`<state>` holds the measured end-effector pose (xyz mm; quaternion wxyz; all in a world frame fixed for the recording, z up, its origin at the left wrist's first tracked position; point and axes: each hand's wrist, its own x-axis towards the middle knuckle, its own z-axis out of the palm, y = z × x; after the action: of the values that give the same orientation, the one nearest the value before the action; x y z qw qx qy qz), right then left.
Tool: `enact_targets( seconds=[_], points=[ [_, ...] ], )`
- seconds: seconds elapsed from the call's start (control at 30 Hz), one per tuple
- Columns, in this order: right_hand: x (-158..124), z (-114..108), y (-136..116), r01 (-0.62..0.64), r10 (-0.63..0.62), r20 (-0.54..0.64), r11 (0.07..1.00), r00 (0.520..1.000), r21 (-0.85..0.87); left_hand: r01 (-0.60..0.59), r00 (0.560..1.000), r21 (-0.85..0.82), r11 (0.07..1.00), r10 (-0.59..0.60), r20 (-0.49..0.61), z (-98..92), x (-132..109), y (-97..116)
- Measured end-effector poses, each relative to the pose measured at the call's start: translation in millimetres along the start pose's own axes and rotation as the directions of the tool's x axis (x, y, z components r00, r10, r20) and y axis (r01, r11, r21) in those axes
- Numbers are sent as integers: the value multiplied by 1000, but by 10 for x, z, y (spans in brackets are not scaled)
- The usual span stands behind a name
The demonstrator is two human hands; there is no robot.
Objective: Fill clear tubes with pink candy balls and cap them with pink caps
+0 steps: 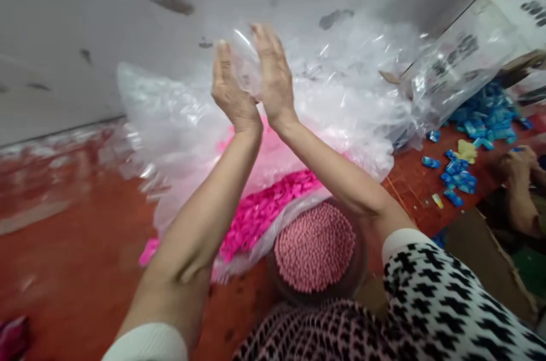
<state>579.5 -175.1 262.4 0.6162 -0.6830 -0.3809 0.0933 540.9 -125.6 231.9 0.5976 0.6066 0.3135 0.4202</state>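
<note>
My left hand (232,85) and my right hand (275,77) are raised side by side above a heap of clear plastic, fingers pointing away from me. Between them a clear plastic bag (246,65) shows, held from both sides; motion blur softens its edges and my thumbs are hidden. Below my wrists, bright pink small pieces (256,213) lie in an opened large plastic bag (187,128). Nearest to me, a round bowl (360,270) full of small pink beads (315,247) stands in front of my body.
Blue wrapped pieces (486,116) and a yellow piece (467,150) lie on the red table (85,247) at right. Another person's hands (518,165) are at the right edge. White printed bags or boxes (469,48) lean by the stained wall (128,20) behind.
</note>
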Motion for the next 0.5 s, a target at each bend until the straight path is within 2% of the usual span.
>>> enact_targets(
  seconds=[0.03,0.07,0.1,0.2,0.27,0.33,0.4,0.5],
  points=[
    [-309,-112,-71,-7,7,-5,1000,1000,14,5,997,14,1000,-4,-73,-28,-351,51],
    [-629,-230,-124,-25,25,-9,999,1000,47,23,995,29,999,-20,-99,-49,-713,92],
    [-957,-350,-160,-45,51,-63,995,997,90,53,992,38,998,-48,-116,-63,-1079,119],
    [-1927,-698,-135,-158,162,-102,986,981,45,226,972,44,973,-222,-77,-66,-2115,66],
    [-2485,-911,14,-238,234,-101,971,967,-26,337,941,85,938,-334,-52,-34,-2671,-104],
    [-2905,-1117,255,-301,292,-99,950,951,-87,370,927,133,919,-375,8,9,-3071,-345],
    [-3163,-1332,528,-361,352,-93,924,931,-122,363,911,211,907,-393,122,39,-3320,-590],
    [-3301,-1701,831,-411,421,-6,883,907,-227,315,826,366,876,-443,349,9,-3495,-838]
  ],
)
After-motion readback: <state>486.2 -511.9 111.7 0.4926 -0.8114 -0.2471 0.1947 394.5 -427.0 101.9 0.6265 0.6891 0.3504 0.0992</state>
